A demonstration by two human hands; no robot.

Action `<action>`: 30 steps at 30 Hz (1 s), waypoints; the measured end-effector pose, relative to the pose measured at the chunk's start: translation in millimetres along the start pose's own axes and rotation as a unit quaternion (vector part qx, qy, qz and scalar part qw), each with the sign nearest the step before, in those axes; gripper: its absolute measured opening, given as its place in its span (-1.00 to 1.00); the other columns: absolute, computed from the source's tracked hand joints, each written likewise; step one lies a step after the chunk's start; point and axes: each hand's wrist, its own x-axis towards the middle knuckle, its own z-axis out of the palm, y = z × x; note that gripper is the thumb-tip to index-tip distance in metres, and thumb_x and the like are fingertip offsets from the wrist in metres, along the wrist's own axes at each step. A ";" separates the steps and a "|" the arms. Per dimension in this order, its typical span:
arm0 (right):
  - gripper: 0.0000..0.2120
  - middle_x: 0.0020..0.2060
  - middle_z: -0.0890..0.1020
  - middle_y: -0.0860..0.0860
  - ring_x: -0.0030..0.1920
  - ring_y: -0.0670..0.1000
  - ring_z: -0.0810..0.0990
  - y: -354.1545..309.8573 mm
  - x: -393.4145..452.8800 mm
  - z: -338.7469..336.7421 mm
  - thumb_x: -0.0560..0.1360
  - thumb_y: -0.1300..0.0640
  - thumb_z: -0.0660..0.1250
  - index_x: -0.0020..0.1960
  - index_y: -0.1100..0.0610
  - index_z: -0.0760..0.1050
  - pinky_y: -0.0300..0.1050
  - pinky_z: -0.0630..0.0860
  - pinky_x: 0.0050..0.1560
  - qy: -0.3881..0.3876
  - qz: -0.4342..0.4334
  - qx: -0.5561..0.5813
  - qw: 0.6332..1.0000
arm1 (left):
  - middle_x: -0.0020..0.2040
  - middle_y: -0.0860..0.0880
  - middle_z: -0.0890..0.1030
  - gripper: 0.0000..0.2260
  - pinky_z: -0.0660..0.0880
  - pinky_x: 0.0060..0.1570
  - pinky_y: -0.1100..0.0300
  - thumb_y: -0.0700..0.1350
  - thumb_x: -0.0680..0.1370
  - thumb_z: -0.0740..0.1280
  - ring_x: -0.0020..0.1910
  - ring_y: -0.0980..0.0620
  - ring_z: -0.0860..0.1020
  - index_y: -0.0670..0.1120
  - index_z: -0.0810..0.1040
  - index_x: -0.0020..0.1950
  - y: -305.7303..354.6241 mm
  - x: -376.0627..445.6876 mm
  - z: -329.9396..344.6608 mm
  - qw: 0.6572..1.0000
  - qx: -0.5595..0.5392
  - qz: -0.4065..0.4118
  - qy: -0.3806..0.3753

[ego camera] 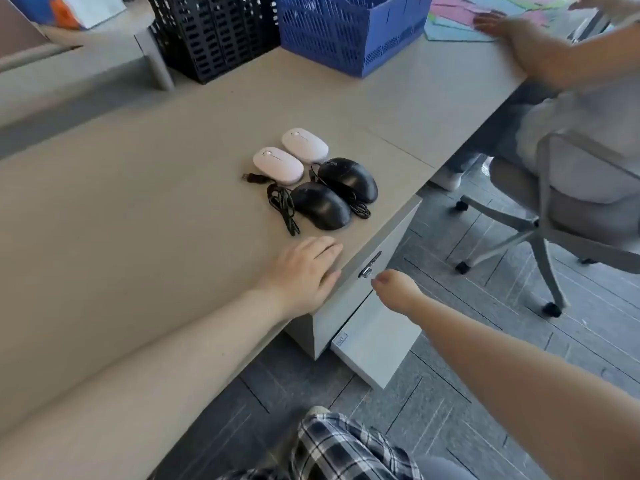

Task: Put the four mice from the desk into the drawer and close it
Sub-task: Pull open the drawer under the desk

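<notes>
Beige desk [138, 202] carries all four mice, clustered near its right edge. Drawer unit [349, 299] under that edge; lower drawer [377, 344] stands partly out, upper front with metal handle [371, 265] looks flush. Left hand [304, 271] flat on the desk edge, palm down, grip empty and fingers spread. Right hand [398, 289] beside the handle, fingers curled loosely, grip holding nothing, contact unclear. Near black mouse [320, 206] and far black mouse [348, 180] lie parallel, long axes diagonal, cables [282, 206] bundled alongside. Near white mouse [278, 165] and far white mouse [304, 145] share that diagonal.
</notes>
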 end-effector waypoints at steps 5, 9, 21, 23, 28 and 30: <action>-0.83 -0.06 0.59 0.14 -0.11 0.11 0.53 -1.2 31.7 23.2 0.58 0.14 0.11 -0.01 0.19 0.44 -0.02 0.49 -0.11 0.009 0.012 0.244 0.970 | 0.15 -0.22 0.61 -0.55 0.49 0.14 -0.03 -0.03 0.51 0.14 0.10 -0.21 0.56 -0.30 0.57 0.21 -1.3 2.0 15.0 0.998 0.013 -0.007 0.068; -0.90 -0.14 0.53 0.10 -0.21 0.05 0.50 4.0 38.3 31.7 0.58 0.19 0.12 -0.01 0.17 0.39 -0.14 0.47 -0.27 0.030 -0.022 0.311 0.950 | 0.13 -0.22 0.62 -0.56 0.53 0.10 -0.05 -0.06 0.51 0.13 0.07 -0.24 0.57 -0.31 0.57 0.21 2.5 1.0 22.5 0.994 0.050 -0.014 0.096; -0.71 0.12 0.53 0.14 0.16 0.17 0.45 64.3 19.3 12.5 0.53 0.15 0.16 0.24 0.16 0.39 0.08 0.45 0.11 0.197 -0.077 0.110 0.971 | 0.25 -0.18 0.55 -0.44 0.49 0.18 -0.06 0.03 0.53 0.00 0.20 -0.19 0.49 -0.30 0.49 0.31 25.2 -0.3 24.0 0.991 0.084 -0.086 0.064; -0.66 0.27 0.49 0.11 0.36 0.16 0.32 61.4 9.3 -3.9 0.54 0.18 0.17 0.31 0.15 0.39 0.08 0.36 0.32 0.307 -0.194 -0.001 0.932 | 0.31 -0.16 0.51 -0.42 0.46 0.21 -0.06 0.06 0.54 -0.03 0.27 -0.17 0.45 -0.28 0.44 0.36 29.9 0.0 23.4 0.989 0.095 -0.091 0.067; -0.65 -0.22 0.58 0.07 0.08 0.15 0.52 35.6 -4.0 -7.9 0.61 0.03 0.05 -0.19 0.16 0.50 -0.01 0.45 0.19 0.159 -0.308 -0.215 0.913 | 0.57 -0.10 0.07 -0.47 0.06 0.47 0.05 0.01 0.66 0.05 0.53 -0.04 0.05 -0.18 0.01 0.56 48.9 -2.1 34.2 0.975 0.153 -0.161 0.007; -0.62 -0.28 0.50 0.04 -0.01 0.15 0.51 36.0 -6.1 -5.8 0.62 0.00 0.00 -0.25 0.13 0.43 0.00 0.48 0.11 0.116 -0.279 -0.252 0.919 | 0.59 -0.12 -0.04 -0.44 -0.04 0.49 0.08 0.02 0.66 0.04 0.55 -0.03 -0.04 -0.19 -0.08 0.56 58.9 -4.6 40.0 0.970 0.168 -0.176 0.004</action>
